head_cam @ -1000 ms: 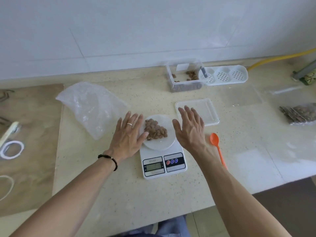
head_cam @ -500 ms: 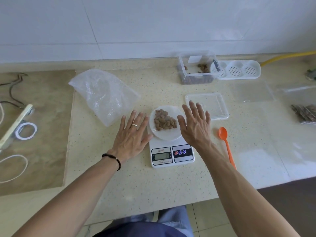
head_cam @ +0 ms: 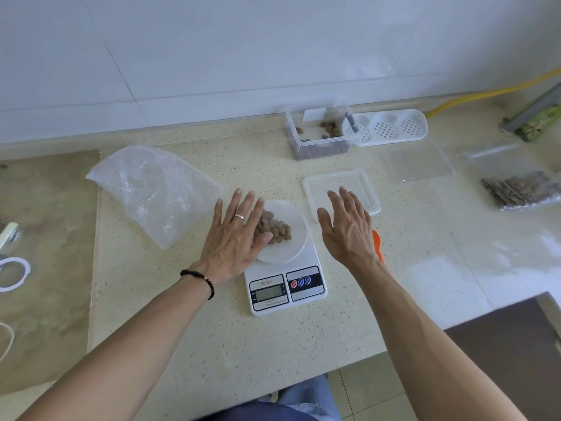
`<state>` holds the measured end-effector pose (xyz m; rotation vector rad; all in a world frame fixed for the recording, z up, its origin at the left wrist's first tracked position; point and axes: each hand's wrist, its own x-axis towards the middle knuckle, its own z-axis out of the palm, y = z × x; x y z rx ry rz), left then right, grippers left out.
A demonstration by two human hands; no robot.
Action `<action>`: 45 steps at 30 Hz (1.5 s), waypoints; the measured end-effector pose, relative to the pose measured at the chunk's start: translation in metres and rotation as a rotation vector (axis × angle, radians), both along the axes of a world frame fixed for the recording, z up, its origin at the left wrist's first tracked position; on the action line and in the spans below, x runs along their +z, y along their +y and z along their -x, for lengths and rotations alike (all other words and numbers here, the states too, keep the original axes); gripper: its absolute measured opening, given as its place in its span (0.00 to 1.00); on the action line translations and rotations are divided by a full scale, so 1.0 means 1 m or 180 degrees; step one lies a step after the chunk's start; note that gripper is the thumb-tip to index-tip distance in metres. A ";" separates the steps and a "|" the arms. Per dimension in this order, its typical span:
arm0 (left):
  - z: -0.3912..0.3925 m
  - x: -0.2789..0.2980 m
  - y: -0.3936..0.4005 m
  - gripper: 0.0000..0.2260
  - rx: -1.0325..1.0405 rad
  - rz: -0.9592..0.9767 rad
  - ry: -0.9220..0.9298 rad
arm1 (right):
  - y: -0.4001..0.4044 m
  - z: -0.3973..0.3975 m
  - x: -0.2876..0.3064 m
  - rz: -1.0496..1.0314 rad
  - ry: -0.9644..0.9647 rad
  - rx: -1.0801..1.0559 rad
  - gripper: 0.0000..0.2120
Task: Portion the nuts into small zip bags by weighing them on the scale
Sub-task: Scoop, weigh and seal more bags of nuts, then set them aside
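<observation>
Head view: nuts (head_cam: pixel 274 228) sit on the plate (head_cam: pixel 293 238) atop the scale (head_cam: pixel 285 281) near the table's front edge, between my flat, empty hands; left hand (head_cam: pixel 235 238) overlaps the plate, right hand (head_cam: pixel 349 227) just beside.

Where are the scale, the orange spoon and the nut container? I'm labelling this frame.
scale (head_cam: pixel 312 262): head view, on its bare white top right of the dish.
spoon (head_cam: pixel 377 241): head view, on the orange part showing beside the right wrist.
container (head_cam: pixel 318 148): head view, on its clear front wall.
</observation>
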<state>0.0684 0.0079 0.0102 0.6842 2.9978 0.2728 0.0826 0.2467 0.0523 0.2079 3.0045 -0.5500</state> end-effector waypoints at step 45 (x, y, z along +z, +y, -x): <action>0.072 0.175 0.086 0.10 0.0480 -0.3609 -0.1178 | 0.016 0.021 0.124 0.3402 0.0896 -0.1225 0.08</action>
